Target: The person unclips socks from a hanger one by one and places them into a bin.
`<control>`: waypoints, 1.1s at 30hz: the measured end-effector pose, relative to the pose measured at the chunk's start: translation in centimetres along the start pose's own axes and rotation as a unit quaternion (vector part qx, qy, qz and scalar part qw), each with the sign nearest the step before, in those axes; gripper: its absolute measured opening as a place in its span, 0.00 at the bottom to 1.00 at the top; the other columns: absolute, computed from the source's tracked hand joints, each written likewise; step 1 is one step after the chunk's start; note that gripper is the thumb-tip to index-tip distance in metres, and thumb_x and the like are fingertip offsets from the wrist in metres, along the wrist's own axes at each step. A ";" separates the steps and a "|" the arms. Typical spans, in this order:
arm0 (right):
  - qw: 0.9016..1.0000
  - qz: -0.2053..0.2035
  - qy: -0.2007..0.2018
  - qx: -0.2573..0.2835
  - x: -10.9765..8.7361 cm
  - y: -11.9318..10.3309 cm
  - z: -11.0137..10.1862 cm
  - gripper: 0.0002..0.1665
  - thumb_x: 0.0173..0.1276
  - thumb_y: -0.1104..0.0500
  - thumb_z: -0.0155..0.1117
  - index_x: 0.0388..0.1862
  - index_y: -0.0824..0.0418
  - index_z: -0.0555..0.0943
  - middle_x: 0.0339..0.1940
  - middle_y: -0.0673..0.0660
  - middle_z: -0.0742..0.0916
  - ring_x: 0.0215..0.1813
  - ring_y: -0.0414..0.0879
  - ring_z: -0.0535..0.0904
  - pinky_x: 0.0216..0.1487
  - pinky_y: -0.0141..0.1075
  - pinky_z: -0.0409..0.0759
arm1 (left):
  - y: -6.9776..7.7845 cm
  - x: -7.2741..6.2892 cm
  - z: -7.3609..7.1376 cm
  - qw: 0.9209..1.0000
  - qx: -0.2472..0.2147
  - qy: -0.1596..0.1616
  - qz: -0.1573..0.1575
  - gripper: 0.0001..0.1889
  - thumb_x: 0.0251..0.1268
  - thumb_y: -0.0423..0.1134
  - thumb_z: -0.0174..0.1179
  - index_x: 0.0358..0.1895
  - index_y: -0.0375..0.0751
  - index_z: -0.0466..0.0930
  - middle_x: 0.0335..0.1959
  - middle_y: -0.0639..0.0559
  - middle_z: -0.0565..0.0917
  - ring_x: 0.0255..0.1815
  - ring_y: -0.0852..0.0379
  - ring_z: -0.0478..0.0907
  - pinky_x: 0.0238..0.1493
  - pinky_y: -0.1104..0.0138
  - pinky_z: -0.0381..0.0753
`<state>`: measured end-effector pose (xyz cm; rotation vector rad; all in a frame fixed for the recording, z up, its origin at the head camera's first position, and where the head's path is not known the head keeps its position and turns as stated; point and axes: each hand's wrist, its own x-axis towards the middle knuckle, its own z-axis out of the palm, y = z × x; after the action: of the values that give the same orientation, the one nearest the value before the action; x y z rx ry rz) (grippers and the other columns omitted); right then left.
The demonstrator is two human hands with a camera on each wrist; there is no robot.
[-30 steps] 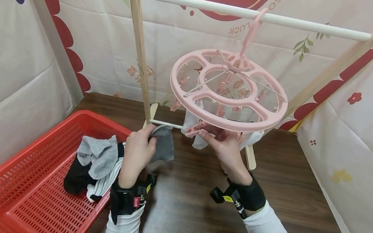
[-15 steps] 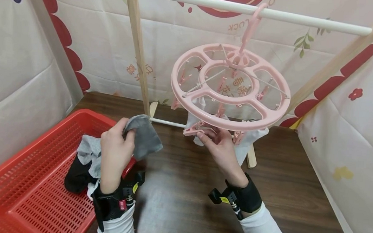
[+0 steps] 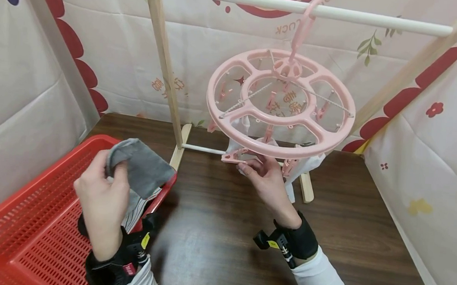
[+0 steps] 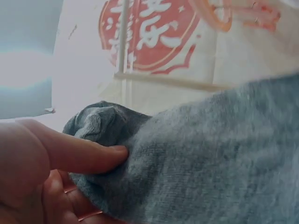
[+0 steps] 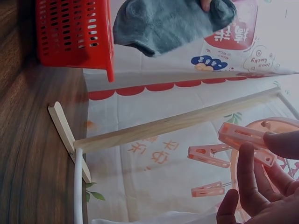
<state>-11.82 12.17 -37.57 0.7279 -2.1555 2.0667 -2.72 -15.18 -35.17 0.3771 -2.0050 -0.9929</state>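
My left hand (image 3: 103, 196) pinches a grey sock (image 3: 142, 168) by one end, above the red basket. In the left wrist view, the thumb lies over the bunched end of this sock (image 4: 187, 154). Under the near rim of a round pink clip hanger (image 3: 278, 151), my right hand (image 3: 267, 183) pinches a pink clothespin (image 3: 231, 156) between thumb and fingers. The right wrist view shows this clothespin (image 5: 243, 140) close, with no cloth in its mouth. Other pink clips (image 5: 208, 155) dangle nearby, and a white sock (image 3: 308, 166) hangs at the hanger's right.
A wooden rack post (image 3: 164, 66) and white top bar (image 3: 355, 15) carry the hanger. The red basket (image 3: 56, 181) on the left contains a striped sock (image 3: 141, 209) and other socks, partly hidden by my left arm. Printed cloth walls surround the brown table (image 3: 215, 241).
My left hand has carried the grey sock leftward from near the rack's foot to over the basket. The right hand stays at the clothespin. The view has shifted slightly.
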 end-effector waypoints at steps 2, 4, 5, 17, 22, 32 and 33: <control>1.000 -0.001 -0.001 0.003 0.0 0.0 0.0 0.29 0.66 0.76 0.58 0.65 0.70 0.65 0.54 0.63 0.79 0.48 0.46 0.82 0.46 0.33 0.79 | -0.3 0.0 -0.5 1.000 0.007 0.025 -0.009 0.07 0.68 0.33 0.56 0.39 0.33 0.82 0.20 0.42 0.77 0.22 0.60 0.67 0.28 0.67 0.58; 1.000 -0.005 -0.001 0.002 -0.1 0.1 0.0 0.29 0.65 0.76 0.58 0.65 0.70 0.65 0.54 0.64 0.79 0.48 0.47 0.82 0.47 0.34 0.79 | -0.7 0.1 -0.9 0.999 0.011 0.048 -0.018 0.07 0.67 0.33 0.56 0.37 0.33 0.82 0.16 0.45 0.71 0.20 0.63 0.61 0.30 0.67 0.55; 1.000 -0.006 -0.001 0.001 -0.1 0.2 0.0 0.29 0.65 0.77 0.58 0.65 0.70 0.65 0.55 0.64 0.79 0.48 0.46 0.82 0.47 0.33 0.78 | -0.9 0.2 -1.1 0.998 0.011 0.058 -0.024 0.07 0.66 0.33 0.56 0.36 0.32 0.81 0.16 0.47 0.69 0.20 0.64 0.60 0.32 0.68 0.54; 1.000 -0.010 0.006 0.025 -0.4 0.4 0.2 0.28 0.66 0.77 0.56 0.65 0.69 0.65 0.55 0.62 0.78 0.46 0.47 0.82 0.44 0.33 0.78 | -2.0 0.8 -1.6 0.984 0.018 0.104 -0.146 0.16 0.63 0.41 0.58 0.51 0.40 0.81 0.35 0.64 0.80 0.38 0.58 0.72 0.43 0.68 0.62; 1.000 -0.006 0.016 0.015 -0.6 0.5 0.1 0.29 0.66 0.76 0.57 0.66 0.68 0.65 0.55 0.61 0.78 0.45 0.45 0.82 0.42 0.32 0.77 | -1.8 0.8 -1.8 0.983 -0.002 0.105 -0.150 0.27 0.62 0.38 0.58 0.67 0.48 0.68 0.61 0.51 0.73 0.56 0.56 0.67 0.60 0.64 0.57; 1.000 -0.004 0.026 0.011 -0.9 0.7 0.0 0.32 0.65 0.77 0.57 0.67 0.68 0.63 0.56 0.62 0.77 0.43 0.43 0.82 0.43 0.32 0.77 | -1.7 0.7 -2.1 0.984 -0.023 0.134 -0.113 0.32 0.62 0.33 0.52 0.71 0.46 0.56 0.67 0.57 0.62 0.65 0.64 0.58 0.64 0.69 0.52; 1.000 -0.004 0.027 0.010 -0.9 0.8 -0.1 0.32 0.65 0.78 0.57 0.67 0.69 0.63 0.56 0.62 0.77 0.43 0.43 0.81 0.44 0.32 0.77 | -1.7 0.7 -2.1 0.984 -0.030 0.137 -0.112 0.33 0.62 0.32 0.51 0.72 0.44 0.54 0.68 0.57 0.61 0.66 0.65 0.56 0.64 0.69 0.51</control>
<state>-11.29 12.50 -38.63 0.6750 -2.1023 2.0829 -1.65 -17.78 -35.37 0.6815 -1.7067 -1.0725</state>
